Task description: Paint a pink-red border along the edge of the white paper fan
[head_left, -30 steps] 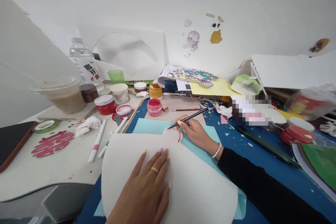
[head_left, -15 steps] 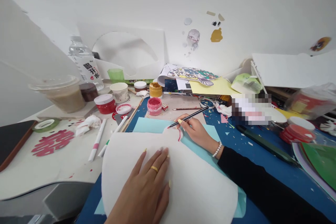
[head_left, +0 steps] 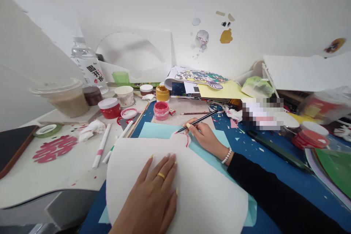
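A: how do you get a clean edge here? Nearest is the left hand (head_left: 155, 186), flat on the white sheet (head_left: 208, 186), fingers a bit apart and not clamped on anything

B: decent anchor tbh. The sheet's sitting on light-blue paper (head_left: 156, 130) over a blue mat (head_left: 276, 175), so I reckon it could slide if the palm goes light. I'd press evenly, and low down like that it's well clear of the red line (head_left: 187, 142) on the far tab

A: and the right hand (head_left: 207, 137)? It's up past the left one, grip pinched together on a black brush (head_left: 203, 119), tip right at the tab's top edge. Can't tell if it's touching or just above

B: pinching near the tip is good for control imo. I'd do short, light strokes along the rim with not much paint, and watch those fingers over the red bit, it may smear if wet

A: paint's just beyond, yeah? That open pinkish-red jar (head_left: 161, 111)?

B: looks like the match. There's another thin brush (head_left: 194, 113) lying to its right, and the yellow jar (head_left: 162, 94) is farther back, so no mix-ups
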Motion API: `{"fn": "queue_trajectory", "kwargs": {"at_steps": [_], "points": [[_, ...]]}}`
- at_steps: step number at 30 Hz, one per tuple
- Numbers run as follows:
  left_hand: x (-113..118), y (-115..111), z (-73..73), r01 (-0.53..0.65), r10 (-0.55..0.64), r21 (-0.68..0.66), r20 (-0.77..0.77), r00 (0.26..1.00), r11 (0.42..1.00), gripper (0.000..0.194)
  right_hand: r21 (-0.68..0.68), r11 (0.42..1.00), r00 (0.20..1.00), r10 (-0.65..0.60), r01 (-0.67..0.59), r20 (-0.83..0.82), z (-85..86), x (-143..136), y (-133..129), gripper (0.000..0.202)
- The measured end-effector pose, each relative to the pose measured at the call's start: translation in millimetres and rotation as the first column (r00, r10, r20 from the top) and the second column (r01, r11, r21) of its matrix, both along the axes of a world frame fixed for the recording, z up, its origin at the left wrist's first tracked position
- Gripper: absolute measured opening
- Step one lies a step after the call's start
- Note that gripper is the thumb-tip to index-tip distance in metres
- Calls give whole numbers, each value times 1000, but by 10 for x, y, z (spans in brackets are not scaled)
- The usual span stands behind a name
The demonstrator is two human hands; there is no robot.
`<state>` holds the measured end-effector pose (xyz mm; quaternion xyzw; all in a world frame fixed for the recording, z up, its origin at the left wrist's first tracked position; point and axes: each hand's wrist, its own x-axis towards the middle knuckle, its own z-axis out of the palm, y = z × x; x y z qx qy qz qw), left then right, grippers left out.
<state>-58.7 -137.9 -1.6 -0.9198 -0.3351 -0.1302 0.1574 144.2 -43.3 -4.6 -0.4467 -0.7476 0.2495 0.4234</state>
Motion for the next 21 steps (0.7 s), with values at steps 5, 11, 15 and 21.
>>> {"fn": "queue_trajectory", "kwargs": {"at_steps": [5,11,15,21], "points": [[3,-3,0,-6,6,7,-6,1000,1000,44,0,1000,1000,0,0,6,7,-3,-2,32],[8,-1,4,-2,2,37,-7,1000,999,43,1,1000,1000,-2,2,1,11,-5,-3,31],[17,1,16,12,-10,64,-39,999,998,44,1,1000,1000,-11,11,4,13,-2,-6,30],[8,4,9,5,-2,76,-42,999,997,44,1,1000,1000,-21,21,-5,2,-2,-1,27]]}}
